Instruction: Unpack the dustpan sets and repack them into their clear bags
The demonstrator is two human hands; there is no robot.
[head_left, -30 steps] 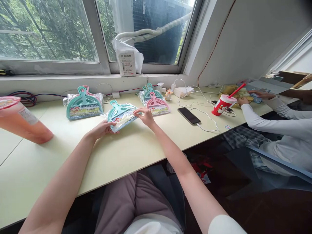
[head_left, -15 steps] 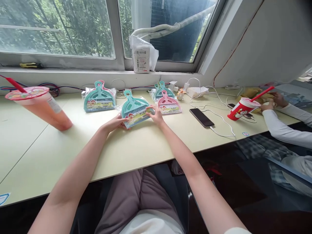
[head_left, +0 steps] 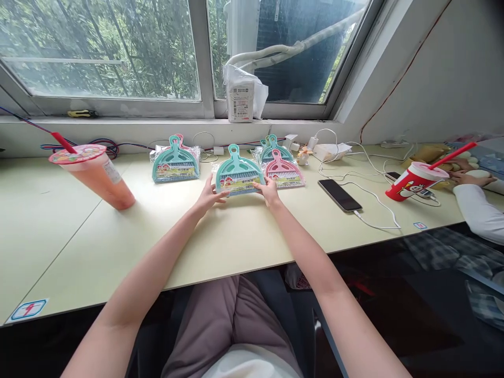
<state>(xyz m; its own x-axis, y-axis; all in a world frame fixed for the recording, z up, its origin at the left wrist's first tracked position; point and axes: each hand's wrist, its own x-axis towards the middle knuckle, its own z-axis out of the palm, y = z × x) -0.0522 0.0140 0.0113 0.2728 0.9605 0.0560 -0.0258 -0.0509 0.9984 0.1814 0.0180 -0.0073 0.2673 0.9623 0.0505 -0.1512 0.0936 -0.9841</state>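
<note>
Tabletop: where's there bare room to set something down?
Between the forearms, from the held teal dustpan set to the tabletop's near edge; also left of the orange drink. It's crowded from the pink set rightward, with phone, white cable and red cup.

The yellow label [head_left: 240,182] on the teal plastic dustpan-and-brush set [head_left: 237,168] I hold bears Chinese characters too small to read surely. From there, at twelve o'clock, a white boxy packet [head_left: 240,101] shows a barcode; at eight, a blue-bordered sticker [head_left: 29,310] bears a red mark; at three, a red-and-white cup [head_left: 411,181] wears a snowman emblem.
</note>
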